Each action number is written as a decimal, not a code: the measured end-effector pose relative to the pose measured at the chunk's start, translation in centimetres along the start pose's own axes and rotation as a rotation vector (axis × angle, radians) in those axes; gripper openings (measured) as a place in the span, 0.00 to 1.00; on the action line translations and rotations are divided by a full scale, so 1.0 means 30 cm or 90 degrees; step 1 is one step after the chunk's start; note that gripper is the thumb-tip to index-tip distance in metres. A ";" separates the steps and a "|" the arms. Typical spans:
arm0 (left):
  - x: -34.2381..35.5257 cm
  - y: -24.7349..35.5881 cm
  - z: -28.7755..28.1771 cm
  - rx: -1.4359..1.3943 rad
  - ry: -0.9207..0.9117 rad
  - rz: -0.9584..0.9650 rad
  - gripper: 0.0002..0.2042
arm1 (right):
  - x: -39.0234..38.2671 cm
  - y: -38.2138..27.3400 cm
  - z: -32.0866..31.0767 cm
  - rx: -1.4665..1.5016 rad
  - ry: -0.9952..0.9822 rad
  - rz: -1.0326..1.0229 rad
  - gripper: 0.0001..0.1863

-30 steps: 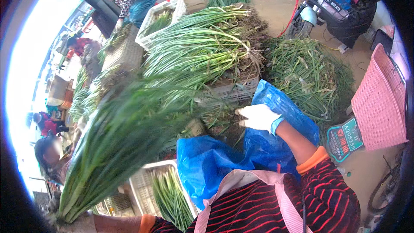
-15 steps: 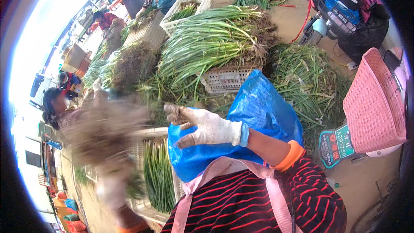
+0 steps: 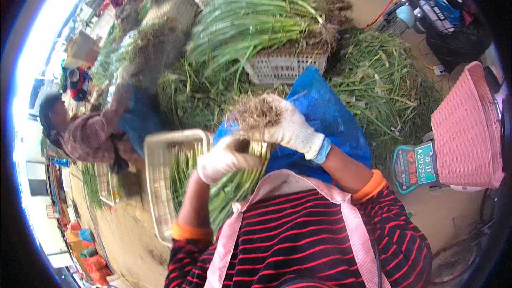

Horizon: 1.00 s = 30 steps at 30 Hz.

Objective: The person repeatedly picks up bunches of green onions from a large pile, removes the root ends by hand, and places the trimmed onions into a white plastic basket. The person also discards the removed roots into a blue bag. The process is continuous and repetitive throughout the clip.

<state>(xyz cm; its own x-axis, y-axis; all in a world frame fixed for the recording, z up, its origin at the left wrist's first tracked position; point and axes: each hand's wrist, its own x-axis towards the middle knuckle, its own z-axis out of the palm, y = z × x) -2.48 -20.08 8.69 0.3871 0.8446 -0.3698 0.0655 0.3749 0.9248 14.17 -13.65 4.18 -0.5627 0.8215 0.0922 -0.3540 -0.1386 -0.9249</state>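
Observation:
A bunch of scallions [image 3: 260, 154] is between my gloved hands, its brown roots [image 3: 255, 113] up and its green leaves hanging down over my front. My left hand [image 3: 223, 161] wraps round the pale stalks below the roots. From the other side, my right hand [image 3: 296, 129] closes on the bunch just under the root end; some of its fingers are hidden behind the roots. Blue plastic sheeting [image 3: 344, 141] lies beneath and beyond my hands. To the left, a white crate [image 3: 153, 184] holds more scallions, partly covered by my left forearm.
Ahead, a big heap of scallions [image 3: 256, 18] rests on a white plastic crate [image 3: 277, 68]. Loose leaves [image 3: 378, 82] pile up at the right, near a pink basket [image 3: 464, 128] on a vehicle. A co-worker [image 3: 88, 138] bends at the left.
My left hand has swung in from the left with the blurred bunch, bringing it before me. My right hand, empty and spread before, has closed on it. The view has shifted slightly.

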 end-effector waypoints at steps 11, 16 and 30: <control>0.118 -0.279 -0.165 0.004 -0.229 0.054 0.29 | 0.041 -0.108 -0.044 0.075 -0.153 -0.008 0.33; 0.183 -0.428 -0.077 -0.512 -0.244 -0.017 0.28 | 0.076 -0.119 -0.164 0.135 -0.150 -0.023 0.35; 0.285 -0.165 0.037 -0.251 -0.176 -0.185 0.16 | 0.005 -0.268 -0.259 -0.985 -0.109 -0.397 0.24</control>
<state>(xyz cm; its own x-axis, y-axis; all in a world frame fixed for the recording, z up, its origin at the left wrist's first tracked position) 1.55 -15.13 1.05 0.6348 0.5732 -0.5182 -0.1228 0.7370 0.6647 22.72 -8.11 8.78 -0.7357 0.4573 0.4996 0.4211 0.8866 -0.1915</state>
